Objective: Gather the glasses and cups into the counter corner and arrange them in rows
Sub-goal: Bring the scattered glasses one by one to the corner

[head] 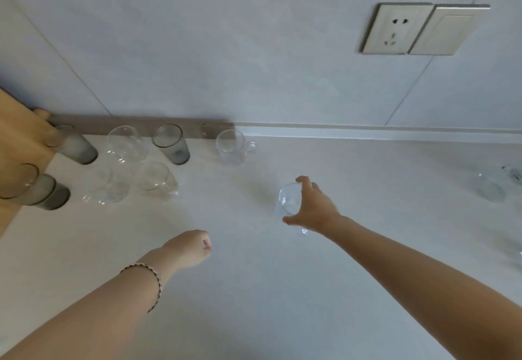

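My right hand [312,207] grips a clear glass [288,201] from the side, over the middle of the white counter [254,303]. My left hand [190,248] hovers lower left with its fingers curled shut and nothing in it. In the left corner stand two rows. The back row holds a frosted grey tumbler [77,148], a clear glass [124,145], a smoky grey glass [172,145] and a clear handled cup [233,146]. The front row holds a grey tumbler [42,190] and two clear glasses [107,184] [156,180].
A wooden board [19,139] leans at the far left beside the corner. More clear glassware [491,187] sits at the right edge of the counter. A wall socket [397,29] and a switch [449,30] are on the tiled wall above.
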Demonstrator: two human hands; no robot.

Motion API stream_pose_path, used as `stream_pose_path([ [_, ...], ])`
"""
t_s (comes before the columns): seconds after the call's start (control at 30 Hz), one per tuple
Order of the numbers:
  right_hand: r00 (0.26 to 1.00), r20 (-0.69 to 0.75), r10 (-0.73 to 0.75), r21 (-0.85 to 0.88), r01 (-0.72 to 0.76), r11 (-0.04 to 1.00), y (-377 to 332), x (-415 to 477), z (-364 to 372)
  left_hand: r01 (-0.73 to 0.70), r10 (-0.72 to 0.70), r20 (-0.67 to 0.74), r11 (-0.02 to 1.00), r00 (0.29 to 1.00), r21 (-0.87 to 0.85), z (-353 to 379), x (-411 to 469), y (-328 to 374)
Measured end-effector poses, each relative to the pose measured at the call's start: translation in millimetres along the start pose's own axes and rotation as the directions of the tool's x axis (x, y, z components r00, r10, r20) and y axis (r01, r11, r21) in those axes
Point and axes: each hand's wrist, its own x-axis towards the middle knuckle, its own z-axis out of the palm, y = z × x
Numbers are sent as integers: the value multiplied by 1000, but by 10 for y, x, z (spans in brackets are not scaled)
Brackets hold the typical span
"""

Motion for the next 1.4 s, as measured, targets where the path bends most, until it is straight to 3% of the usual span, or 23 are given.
stream_pose_path([
  [0.33, 996, 31, -81, -92, 84, 992, -1323, 675, 640, 28, -29, -24, 999, 999, -38, -356, 20, -1138],
  [0.67, 1000, -17, 20, -68, -21, 997, -1277, 677, 849, -25, 25, 11, 999, 1000, -29, -273, 68, -1242],
  [0.73, 998, 11, 62, -89, -61, 994, -1098, 578, 828, -47, 47, 24, 999, 999, -6, -249, 67, -1096],
  [0.9, 960, 234, 152, -82, -137, 987, -346, 159, 624, -134, 132, 39, 988, 991, 74, -180, 58, -407],
  [1.03, 947, 250, 204, -80, -189, 979, 455, -272, 308, -236, 226, 79, 959, 971, 158, -40, 43, 414],
  [1.23, 936, 147, 321, 24, -328, 944, 1911, -1081, -329, -358, 330, 142, 890, 933, 284, 388, -44, 1872],
  [1.4, 888, -126, 441, -12, -446, 895, 3084, -1596, -915, -445, 417, 154, 837, 896, 319, 769, -189, 3046],
])
